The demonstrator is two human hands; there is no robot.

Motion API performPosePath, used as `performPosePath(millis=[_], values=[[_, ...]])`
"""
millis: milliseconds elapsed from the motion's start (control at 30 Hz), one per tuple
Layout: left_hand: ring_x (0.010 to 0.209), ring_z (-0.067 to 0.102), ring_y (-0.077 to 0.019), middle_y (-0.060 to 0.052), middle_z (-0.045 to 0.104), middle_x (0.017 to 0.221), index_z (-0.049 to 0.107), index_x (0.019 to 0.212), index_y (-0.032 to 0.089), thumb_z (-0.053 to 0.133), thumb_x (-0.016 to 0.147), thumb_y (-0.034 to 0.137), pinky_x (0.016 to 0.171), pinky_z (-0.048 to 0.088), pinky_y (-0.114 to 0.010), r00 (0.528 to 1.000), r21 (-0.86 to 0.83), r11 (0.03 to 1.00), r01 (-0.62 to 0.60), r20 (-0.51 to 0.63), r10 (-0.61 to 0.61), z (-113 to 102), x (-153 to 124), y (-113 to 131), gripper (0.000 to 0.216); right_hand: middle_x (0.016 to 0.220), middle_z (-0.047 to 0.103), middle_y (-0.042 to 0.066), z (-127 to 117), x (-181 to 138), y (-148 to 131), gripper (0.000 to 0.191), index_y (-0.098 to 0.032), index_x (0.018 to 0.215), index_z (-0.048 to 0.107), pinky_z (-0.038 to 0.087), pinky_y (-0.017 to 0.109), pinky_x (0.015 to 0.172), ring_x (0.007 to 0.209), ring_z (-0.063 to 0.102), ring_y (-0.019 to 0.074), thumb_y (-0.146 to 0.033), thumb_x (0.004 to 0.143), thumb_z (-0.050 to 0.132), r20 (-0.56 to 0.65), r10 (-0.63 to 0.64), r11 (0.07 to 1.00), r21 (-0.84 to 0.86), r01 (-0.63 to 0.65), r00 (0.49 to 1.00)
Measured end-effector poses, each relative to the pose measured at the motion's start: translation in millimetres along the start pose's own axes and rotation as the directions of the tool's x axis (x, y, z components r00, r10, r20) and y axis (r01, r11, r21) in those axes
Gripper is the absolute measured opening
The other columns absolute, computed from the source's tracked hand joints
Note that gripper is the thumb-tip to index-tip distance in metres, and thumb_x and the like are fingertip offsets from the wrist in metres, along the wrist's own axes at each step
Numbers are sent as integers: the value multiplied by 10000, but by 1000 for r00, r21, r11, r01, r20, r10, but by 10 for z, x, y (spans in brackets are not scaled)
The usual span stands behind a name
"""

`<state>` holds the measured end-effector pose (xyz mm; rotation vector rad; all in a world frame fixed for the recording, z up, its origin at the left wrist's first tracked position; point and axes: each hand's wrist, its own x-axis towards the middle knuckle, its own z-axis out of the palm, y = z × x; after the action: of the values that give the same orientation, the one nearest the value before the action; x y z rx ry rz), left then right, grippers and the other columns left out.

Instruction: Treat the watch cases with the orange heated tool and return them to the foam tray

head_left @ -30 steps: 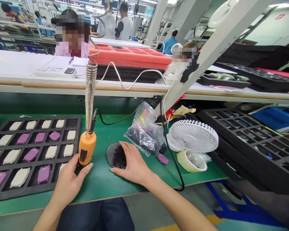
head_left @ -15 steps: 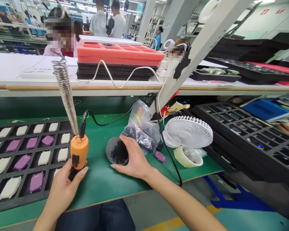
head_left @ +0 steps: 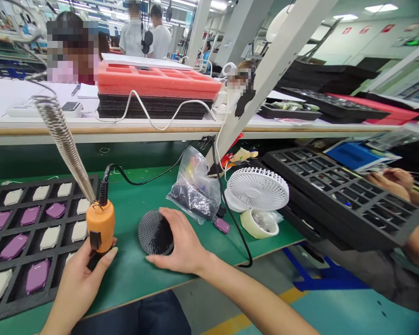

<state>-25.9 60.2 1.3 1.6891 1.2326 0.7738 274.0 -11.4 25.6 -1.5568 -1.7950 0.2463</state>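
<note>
My left hand (head_left: pixel 85 274) is wrapped round the lower end of an orange electric screwdriver (head_left: pixel 100 225), which hangs from a coiled metal spring (head_left: pixel 64 142) and has a black cord running off to the right. My right hand (head_left: pixel 181 242) rests with curled fingers on the right edge of a round black mesh dish (head_left: pixel 152 231) with small black parts in it, on the green mat (head_left: pixel 143 274). Left of the screwdriver lies a black foam tray (head_left: pixel 31 232) with several white and purple cases in its pockets.
A clear plastic bag (head_left: pixel 193 186) of dark parts, a purple case (head_left: pixel 222 225), a small white fan (head_left: pixel 256 189) and a roll of tape (head_left: pixel 258 223) lie to the right. A large black compartment tray (head_left: pixel 338 195) stands at far right, where another person's hands (head_left: pixel 391 179) work. An upper shelf (head_left: pixel 195 128) carries red foam trays.
The view has swung right, so everything sits further left in frame. The screwdriver and its spring now lean to the left. My right hand has stayed on the mesh dish.
</note>
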Motion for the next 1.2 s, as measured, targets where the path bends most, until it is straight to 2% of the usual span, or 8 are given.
performPosePath(millis=[367,767,1000,1200], values=[[1200,722,-289,-106,758,1275,664,1277,231,709,899,603,1085,566,-411,1000,3,1000,-1,25,1,-29,-7,51,532,1573,495,139,63,-2,-49,780,-249,1543,421,435,636,1187,1446,494,338,-658,909,617,49,-25,997,73,21,999],[1180,732,-279,-96,764,1266,674,1250,232,705,916,576,1027,584,-374,999,17,999,-28,20,27,-26,-15,120,480,1579,478,150,133,-52,-243,913,-254,1566,369,427,640,1189,1447,482,349,-761,848,615,20,11,992,124,-14,1000],[1175,732,-276,-86,774,1244,691,1225,233,711,910,570,1012,587,-358,999,13,999,-33,18,33,-24,-15,167,462,1569,487,150,251,-125,-318,915,-252,1559,378,437,631,1180,1434,493,345,-769,842,615,71,0,988,155,-11,997],[1151,738,-277,-84,773,1237,694,1214,229,717,911,553,996,590,-364,999,8,1000,-25,23,25,-29,-18,178,445,1586,472,152,230,-94,-312,926,-249,1562,373,413,641,1199,1455,474,351,-770,837,621,100,-18,989,148,3,995]])
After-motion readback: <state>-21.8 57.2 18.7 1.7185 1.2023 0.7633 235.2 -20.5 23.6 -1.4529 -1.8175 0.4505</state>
